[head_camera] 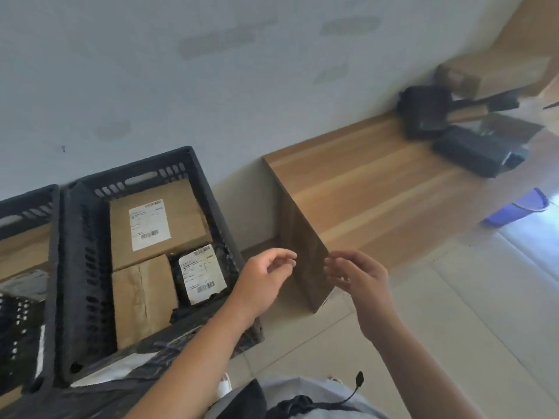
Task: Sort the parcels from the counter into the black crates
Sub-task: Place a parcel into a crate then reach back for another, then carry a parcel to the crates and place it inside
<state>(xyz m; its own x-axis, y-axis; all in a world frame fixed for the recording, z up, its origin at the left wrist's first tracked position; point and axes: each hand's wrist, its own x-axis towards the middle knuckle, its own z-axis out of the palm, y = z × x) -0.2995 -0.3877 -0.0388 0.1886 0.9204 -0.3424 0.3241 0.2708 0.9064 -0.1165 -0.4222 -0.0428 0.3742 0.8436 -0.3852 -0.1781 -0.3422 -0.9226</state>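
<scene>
Both hands hang free in front of the camera, holding nothing. The left hand (pixel 266 275), near centre, has its fingers loosely curled and its thumb apart; the right hand (pixel 358 275), just at its 3 o'clock, has its fingers likewise relaxed and slightly spread, and the two are apart with a gap between the fingertips. At 9 o'clock of the left hand stands a black crate (pixel 81 267) on the floor, its forearm crossing the crate's near corner. Inside lie a small box (pixel 142 300) at the near side, a black bag (pixel 201 275) with a white label at its 3 o'clock, touching it, and a large box (pixel 178 219) with a white label at 12 o'clock of both. A second crate (pixel 27 267) sits just beside the first at 9 o'clock, with brown contents partly cut off by the frame edge. Behind the hands stands the wooden counter (pixel 378 192), its end panel toward the crates. At the counter's far end, 1 o'clock from the hands, lie dark parcels (pixel 472 152), blurred, and behind them a brown carton (pixel 496 74). A blue bin (pixel 514 210) stands on the floor at 3 o'clock of the counter.
</scene>
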